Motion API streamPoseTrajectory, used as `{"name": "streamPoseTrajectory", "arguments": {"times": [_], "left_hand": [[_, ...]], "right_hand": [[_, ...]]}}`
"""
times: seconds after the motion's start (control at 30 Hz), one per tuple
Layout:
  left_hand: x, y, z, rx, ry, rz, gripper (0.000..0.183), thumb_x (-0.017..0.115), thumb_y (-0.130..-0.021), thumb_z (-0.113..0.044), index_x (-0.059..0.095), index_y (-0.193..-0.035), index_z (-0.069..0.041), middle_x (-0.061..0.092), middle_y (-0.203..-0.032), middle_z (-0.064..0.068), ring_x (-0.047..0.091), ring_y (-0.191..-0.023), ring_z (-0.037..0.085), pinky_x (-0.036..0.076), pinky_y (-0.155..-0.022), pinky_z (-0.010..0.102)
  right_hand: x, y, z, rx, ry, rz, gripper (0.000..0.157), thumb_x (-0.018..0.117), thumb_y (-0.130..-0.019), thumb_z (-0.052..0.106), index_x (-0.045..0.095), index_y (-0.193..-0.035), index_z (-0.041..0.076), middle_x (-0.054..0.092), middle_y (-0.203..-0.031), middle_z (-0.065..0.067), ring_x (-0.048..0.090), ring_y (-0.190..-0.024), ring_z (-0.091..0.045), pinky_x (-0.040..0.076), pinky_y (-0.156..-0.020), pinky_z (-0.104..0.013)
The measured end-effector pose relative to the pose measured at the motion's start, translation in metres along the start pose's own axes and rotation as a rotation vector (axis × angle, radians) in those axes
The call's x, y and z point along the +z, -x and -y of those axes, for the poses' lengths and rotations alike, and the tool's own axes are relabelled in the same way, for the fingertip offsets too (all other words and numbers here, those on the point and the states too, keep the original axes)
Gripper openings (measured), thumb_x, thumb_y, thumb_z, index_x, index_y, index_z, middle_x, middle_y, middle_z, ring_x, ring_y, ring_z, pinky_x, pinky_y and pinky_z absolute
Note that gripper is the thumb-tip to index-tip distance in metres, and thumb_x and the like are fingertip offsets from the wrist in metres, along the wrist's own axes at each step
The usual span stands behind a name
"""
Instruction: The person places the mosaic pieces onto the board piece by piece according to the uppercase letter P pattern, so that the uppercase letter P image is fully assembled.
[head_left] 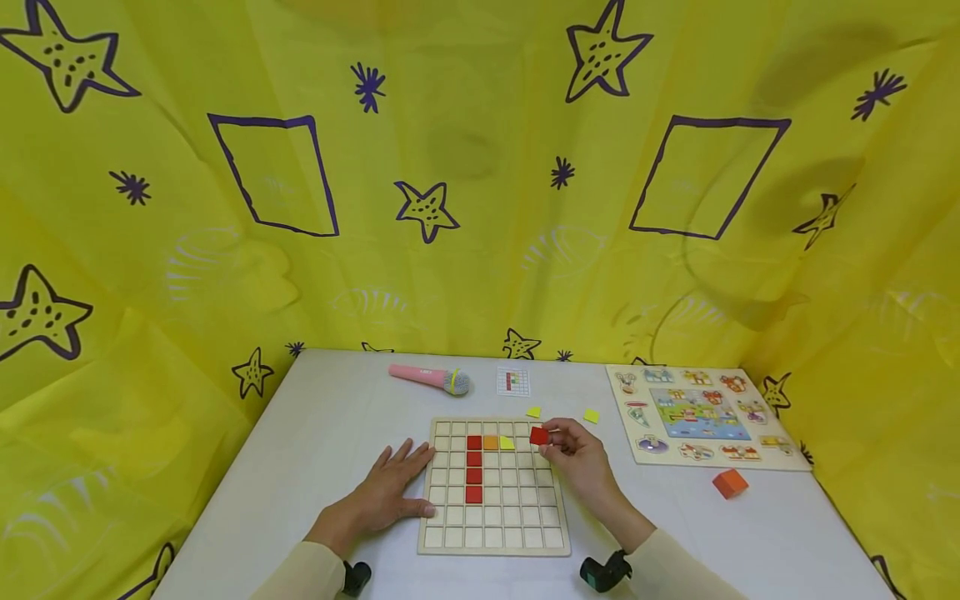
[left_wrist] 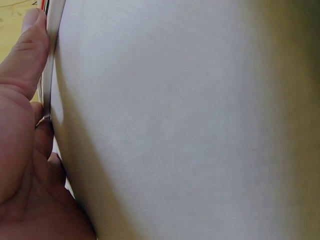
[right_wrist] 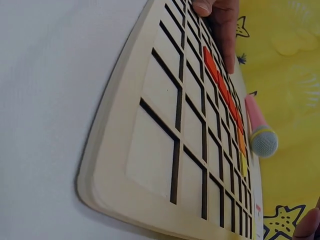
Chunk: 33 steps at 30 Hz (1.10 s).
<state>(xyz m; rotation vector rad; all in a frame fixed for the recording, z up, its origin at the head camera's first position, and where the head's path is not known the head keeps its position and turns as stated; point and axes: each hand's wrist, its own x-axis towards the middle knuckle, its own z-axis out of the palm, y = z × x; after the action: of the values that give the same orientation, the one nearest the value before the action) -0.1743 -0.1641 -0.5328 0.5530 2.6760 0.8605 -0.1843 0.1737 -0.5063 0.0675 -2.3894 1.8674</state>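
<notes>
My right hand pinches a red block right of the yellow piece, left hand spread against the board.

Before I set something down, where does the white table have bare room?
Bare table between the left hand and the left curtain, and between the right hand and orange block, nearer you than the picture puzzle. Crowded: beyond the grid board, where microphone, card and yellow pieces lie.

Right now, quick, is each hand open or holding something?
Left hand: open, touching the edge of the grid board.
Right hand: closed, pinching a red piece.
</notes>
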Motion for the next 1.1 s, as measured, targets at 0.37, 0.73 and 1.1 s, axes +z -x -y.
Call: {"name": "streamPoseTrajectory", "arguments": {"times": [0.37, 0.73, 1.1], "left_hand": [[0.001, -0.001, 0.002, 0.011, -0.012, -0.002, 0.099, 0.083, -0.085, -0.049, 0.038, -0.163, -0.007, 0.035, -0.171, 0.014, 0.015, -0.163, 0.041, 0.003, -0.132, 0.063], [0.002, -0.002, 0.003, -0.002, -0.011, 0.002, 0.099, 0.082, -0.086, -0.051, 0.038, -0.164, -0.009, 0.034, -0.172, 0.011, 0.013, -0.164, 0.039, 0.003, -0.133, 0.062], [0.003, -0.003, 0.005, 0.003, -0.014, 0.003, 0.098, 0.082, -0.086, -0.051, 0.037, -0.164, -0.010, 0.034, -0.172, 0.011, 0.013, -0.164, 0.039, 0.002, -0.133, 0.062]], "right_hand": [[0.014, 0.012, 0.001, 0.071, -0.013, 0.072, 0.027, 0.076, -0.092, -0.005, 0.071, -0.115, 0.006, 0.072, -0.090, -0.008, 0.060, -0.081, -0.014, 0.052, -0.069, -0.017], [0.027, 0.020, -0.003, 0.043, -0.052, 0.149, 0.026, 0.078, -0.090, -0.004, 0.071, -0.114, 0.003, 0.073, -0.087, -0.011, 0.060, -0.075, -0.008, 0.052, -0.068, -0.016], [0.039, 0.031, -0.005, 0.060, -0.071, 0.229, 0.026, 0.076, -0.090, -0.005, 0.070, -0.115, 0.003, 0.071, -0.088, -0.010, 0.059, -0.074, -0.009, 0.050, -0.064, -0.015]]}}
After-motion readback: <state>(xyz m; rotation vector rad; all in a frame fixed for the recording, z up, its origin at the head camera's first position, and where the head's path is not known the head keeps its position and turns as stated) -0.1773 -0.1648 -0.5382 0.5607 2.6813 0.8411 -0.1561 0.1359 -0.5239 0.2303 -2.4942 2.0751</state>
